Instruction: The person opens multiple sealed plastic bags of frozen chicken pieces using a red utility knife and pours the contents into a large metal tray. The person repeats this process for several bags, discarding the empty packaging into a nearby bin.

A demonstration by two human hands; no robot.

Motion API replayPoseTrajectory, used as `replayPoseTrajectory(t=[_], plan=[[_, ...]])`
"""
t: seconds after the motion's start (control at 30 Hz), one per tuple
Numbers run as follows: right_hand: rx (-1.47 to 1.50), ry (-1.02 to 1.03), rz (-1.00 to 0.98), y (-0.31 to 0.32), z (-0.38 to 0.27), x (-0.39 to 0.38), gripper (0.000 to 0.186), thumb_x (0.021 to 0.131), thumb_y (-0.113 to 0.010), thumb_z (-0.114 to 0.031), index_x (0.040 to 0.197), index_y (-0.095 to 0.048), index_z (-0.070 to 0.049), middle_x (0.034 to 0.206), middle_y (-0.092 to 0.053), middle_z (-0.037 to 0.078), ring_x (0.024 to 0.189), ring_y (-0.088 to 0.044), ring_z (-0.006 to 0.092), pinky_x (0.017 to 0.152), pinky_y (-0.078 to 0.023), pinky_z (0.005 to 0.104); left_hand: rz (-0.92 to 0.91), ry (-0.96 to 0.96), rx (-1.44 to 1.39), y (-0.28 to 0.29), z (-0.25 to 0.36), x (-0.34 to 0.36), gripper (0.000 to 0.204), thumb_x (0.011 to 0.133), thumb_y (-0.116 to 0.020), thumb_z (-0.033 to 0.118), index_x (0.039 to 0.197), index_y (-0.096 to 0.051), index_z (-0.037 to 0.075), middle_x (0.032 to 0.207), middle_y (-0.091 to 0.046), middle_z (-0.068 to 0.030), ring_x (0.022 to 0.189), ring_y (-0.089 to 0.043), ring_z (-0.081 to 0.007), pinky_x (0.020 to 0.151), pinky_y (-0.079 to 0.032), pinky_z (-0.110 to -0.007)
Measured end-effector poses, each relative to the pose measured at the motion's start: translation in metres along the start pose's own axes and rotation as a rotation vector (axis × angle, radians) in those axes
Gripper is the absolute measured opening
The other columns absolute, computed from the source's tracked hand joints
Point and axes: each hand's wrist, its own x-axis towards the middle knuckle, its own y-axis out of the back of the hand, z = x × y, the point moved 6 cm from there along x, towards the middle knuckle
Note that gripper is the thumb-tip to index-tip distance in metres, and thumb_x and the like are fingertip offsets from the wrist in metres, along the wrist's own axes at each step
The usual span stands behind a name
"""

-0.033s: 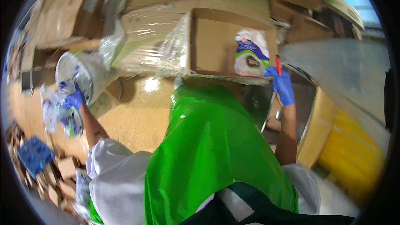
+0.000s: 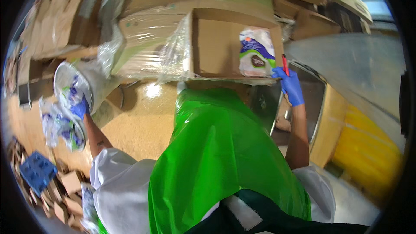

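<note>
At nine o'clock, crumpled wrapping (image 2: 71,94) is pinched by the left hand (image 2: 80,107) at the white bucket (image 2: 100,93); near three, the right hand (image 2: 293,87) clasps a red tool (image 2: 285,65) upright, seemingly clear of the bag (image 2: 253,47) at one inside the carton (image 2: 216,47).

The open box (image 2: 216,47) carries one bag (image 2: 255,52), which lies flat on its brown bottom, near the right wall and the front edge. Below is the floor (image 2: 138,123), tan and shiny, with a bright spot of reflected light; at its left part appears to stand a white bucket (image 2: 100,86), and farther down lie a blue pallet (image 2: 37,171) and a heap of cardboard pieces (image 2: 71,182).
</note>
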Motion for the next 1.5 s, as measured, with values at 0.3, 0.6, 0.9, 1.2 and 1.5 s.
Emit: replayPoseTrajectory(t=[0.3, 0.6, 0.9, 1.2, 1.5], plan=[[-0.182, -0.124, 0.086, 0.013, 0.048, -0.027, 0.033, 0.089, -0.056, -0.037, 0.093, -0.065, -0.005, 0.067, -0.058, 0.0, 0.045, -0.043, 0.0061, 0.041, -0.032, 0.0226, -0.39, 0.19, -0.469, -0.091, -0.008, 0.011, 0.064, 0.089, -0.052, 0.04, 0.134, -0.04, -0.004, 0.138, -0.042, -0.0186, 0.128, -0.039, -0.0285, 0.105, -0.031, -0.036], [-0.365, 0.097, 0.081, 0.018, 0.109, 0.09, 0.049, 0.091, -0.047, -0.044, 0.1, -0.059, 0.002, 0.075, -0.061, 0.014, 0.063, -0.056, 0.0215, 0.057, -0.045, 0.0343, -0.731, 0.339, -0.785, -0.046, -0.004, -0.003, 0.058, 0.091, -0.051, 0.036, 0.133, -0.042, -0.003, 0.137, -0.043, -0.0166, 0.126, -0.041, -0.0268, 0.106, -0.03, -0.036], [-0.341, 0.043, 0.155, 0.003, 0.143, 0.256, 0.057, 0.091, -0.043, -0.049, 0.103, -0.06, 0.004, 0.086, -0.063, 0.021, 0.083, -0.062, 0.0256, 0.072, -0.046, 0.0405, -0.567, 0.296, -0.935, 0.043, 0.014, -0.083, 0.053, 0.093, -0.051, 0.032, 0.133, -0.043, -0.003, 0.136, -0.044, -0.0146, 0.124, -0.042, -0.0251, 0.106, -0.029, -0.035], [-0.279, -0.198, 0.023, -0.013, 0.196, 0.346, 0.06, 0.09, -0.04, -0.051, 0.118, -0.055, -0.001, 0.095, -0.063, 0.014, 0.08, -0.061, 0.0264, 0.07, -0.049, 0.0369, 0.02, 0.464, -0.448, 0.094, 0.067, -0.091, 0.085, 0.077, -0.062, 0.056, 0.129, -0.042, -0.007, 0.13, -0.043, -0.0306, 0.125, -0.039, -0.0401, 0.104, -0.031, -0.042], [-0.112, 0.02, -0.052, -0.011, 0.194, 0.319, 0.043, 0.094, -0.045, -0.046, 0.116, -0.052, -0.01, 0.073, -0.045, -0.002, 0.065, -0.044, 0.0112, 0.057, -0.038, 0.0297, 0.063, 0.07, -0.416, 0.082, 0.118, -0.061, 0.069, 0.086, -0.057, 0.046, 0.14, -0.033, 0.01, 0.132, -0.035, -0.0348, 0.125, -0.032, -0.0463, 0.103, -0.029, -0.048]])
